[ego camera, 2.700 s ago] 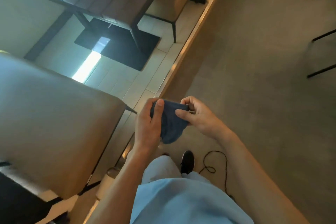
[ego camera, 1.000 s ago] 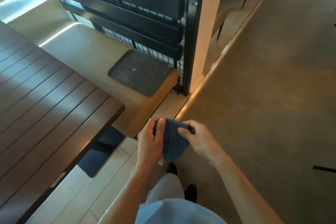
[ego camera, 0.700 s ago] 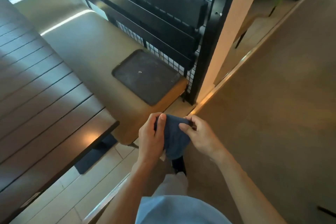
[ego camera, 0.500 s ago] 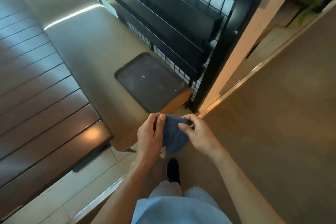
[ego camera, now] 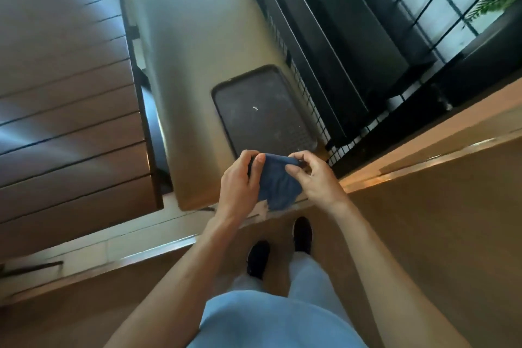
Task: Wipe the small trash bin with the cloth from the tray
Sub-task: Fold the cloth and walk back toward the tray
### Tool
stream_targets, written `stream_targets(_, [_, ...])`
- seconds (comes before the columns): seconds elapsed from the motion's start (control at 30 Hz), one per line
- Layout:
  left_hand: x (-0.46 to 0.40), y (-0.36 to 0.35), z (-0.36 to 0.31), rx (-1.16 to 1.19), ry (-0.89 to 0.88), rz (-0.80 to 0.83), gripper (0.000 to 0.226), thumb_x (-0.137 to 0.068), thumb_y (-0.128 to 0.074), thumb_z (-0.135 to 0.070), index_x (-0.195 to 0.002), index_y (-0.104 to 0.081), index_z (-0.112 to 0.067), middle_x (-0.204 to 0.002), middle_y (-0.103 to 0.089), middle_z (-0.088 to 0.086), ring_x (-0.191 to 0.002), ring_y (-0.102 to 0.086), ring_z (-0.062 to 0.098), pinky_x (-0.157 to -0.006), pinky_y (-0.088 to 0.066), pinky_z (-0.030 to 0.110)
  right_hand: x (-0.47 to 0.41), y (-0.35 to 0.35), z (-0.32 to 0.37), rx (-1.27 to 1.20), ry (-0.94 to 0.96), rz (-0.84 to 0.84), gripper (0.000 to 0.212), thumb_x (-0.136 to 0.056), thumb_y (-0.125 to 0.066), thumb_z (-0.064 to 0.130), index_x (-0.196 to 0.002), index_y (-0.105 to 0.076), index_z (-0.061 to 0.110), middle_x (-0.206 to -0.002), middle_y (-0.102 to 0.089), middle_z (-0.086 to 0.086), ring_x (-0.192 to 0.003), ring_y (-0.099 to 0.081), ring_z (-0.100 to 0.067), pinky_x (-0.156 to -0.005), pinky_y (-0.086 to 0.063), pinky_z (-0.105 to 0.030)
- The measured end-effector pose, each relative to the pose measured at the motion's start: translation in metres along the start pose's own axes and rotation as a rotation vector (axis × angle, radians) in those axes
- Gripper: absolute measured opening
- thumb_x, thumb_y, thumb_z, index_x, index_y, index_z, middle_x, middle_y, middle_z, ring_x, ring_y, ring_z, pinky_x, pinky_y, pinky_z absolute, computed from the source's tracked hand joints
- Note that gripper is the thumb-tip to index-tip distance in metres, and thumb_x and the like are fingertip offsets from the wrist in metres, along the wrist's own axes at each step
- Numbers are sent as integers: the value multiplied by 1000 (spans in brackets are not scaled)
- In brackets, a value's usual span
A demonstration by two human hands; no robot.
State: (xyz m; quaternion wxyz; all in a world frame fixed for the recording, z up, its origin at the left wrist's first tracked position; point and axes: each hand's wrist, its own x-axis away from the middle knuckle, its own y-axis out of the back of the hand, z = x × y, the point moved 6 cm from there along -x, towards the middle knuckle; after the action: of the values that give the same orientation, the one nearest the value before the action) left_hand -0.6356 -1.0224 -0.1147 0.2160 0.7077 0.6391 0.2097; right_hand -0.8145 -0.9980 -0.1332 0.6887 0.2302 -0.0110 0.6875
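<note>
Light blue shirt [ego camera: 271,322], pale trousers [ego camera: 308,277], black shoes [ego camera: 302,234], bare forearms [ego camera: 180,271]

Daylight is coming through the grid partition [ego camera: 440,8] at upper right; glare is streaking across the bench seat [ego camera: 192,45] and slatted table [ego camera: 65,87]; the floor is glowing warm orange; edges are bending and smearing with motion blur.

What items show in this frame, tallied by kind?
Blue cloth: 1, held by the left hand and right hand
Dark tray: 1
Bench: 1
Slatted table: 1
Black shoes: 2
Total: 6
</note>
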Motion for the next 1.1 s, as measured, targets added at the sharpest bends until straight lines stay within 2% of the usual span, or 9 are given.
stream_targets(0.1, [-14,-15,0,0,56,-60,24,-107,-44,-41,-101,-60,-24,-88,-65,-9,-80,-63,7,-71,-54,41,-30,11,-5,-4,9,83,10,-101,-62,26,-111,-61,27,-104,-67,11,-101,-66,-10,-82,-56,-25])
stream_targets(0.23, [-36,-37,5,25,157,-107,27,-107,-44,-45,-99,-59,-23,-86,-66,-7,-79,-63,9,-71,-54,44,-70,24,-11,16,24,140,10,-101,-61,21,-112,-61,20,-104,-66,5,-99,-65,-13,-80,-52,-22])
stream_targets(0.47, [-85,-68,37,38,247,-145,27,-106,-44,-45,-101,-60,-23,-87,-66,-8,-81,-63,7,-72,-55,39,-129,23,-28,44,9,164,18,-105,-54,24,-121,-58,17,-112,-65,0,-104,-64,-13,-83,-56,-27])
stream_targets(0.6, [-113,-84,70,-1,273,-157,26,-107,-43,-44,-103,-59,-25,-87,-64,-13,-81,-61,-1,-68,-48,22,-163,9,-44,127,46,162,18,-106,-51,27,-121,-56,18,-103,-61,9,-95,-60,-1,-72,-49,-16])
stream_targets(0.73, [-131,-99,109,8,290,-160,26,-106,-41,-47,-102,-57,-27,-90,-64,-10,-83,-62,8,-72,-52,33,-196,-9,-66,206,65,187,19,-107,-49,25,-123,-55,16,-102,-58,10,-91,-56,4,-67,-41,-3])
stream_targets(0.8, [-136,-106,128,-5,302,-152,25,-106,-41,-48,-101,-56,-28,-90,-64,-11,-83,-61,8,-72,-51,33,-210,-18,-79,253,72,200,19,-107,-49,27,-123,-55,19,-107,-60,8,-95,-59,-6,-73,-44,-11])
stream_targets(0.9, [-147,-117,153,-32,319,-121,22,-106,-40,-49,-99,-54,-33,-88,-62,-14,-80,-59,2,-68,-43,23,-231,-29,-100,317,49,210,19,-105,-50,31,-123,-55,24,-110,-63,5,-103,-62,-15,-82,-49,-33])
stream_targets(1.0, [-162,-128,176,-43,339,-91,24,-105,-41,-49,-102,-56,-32,-91,-63,-14,-83,-60,0,-69,-43,21,-256,-41,-120,353,19,224,20,-105,-50,34,-122,-55,25,-110,-65,4,-101,-62,-17,-81,-47,-32])
stream_targets(1.1, [-179,-137,199,-66,361,-83,25,-105,-40,-51,-103,-56,-31,-94,-64,-12,-85,-61,4,-76,-50,32,-284,-50,-137,379,-20,222,19,-104,-51,34,-121,-56,27,-109,-64,4,-99,-61,-17,-80,-44,-29])
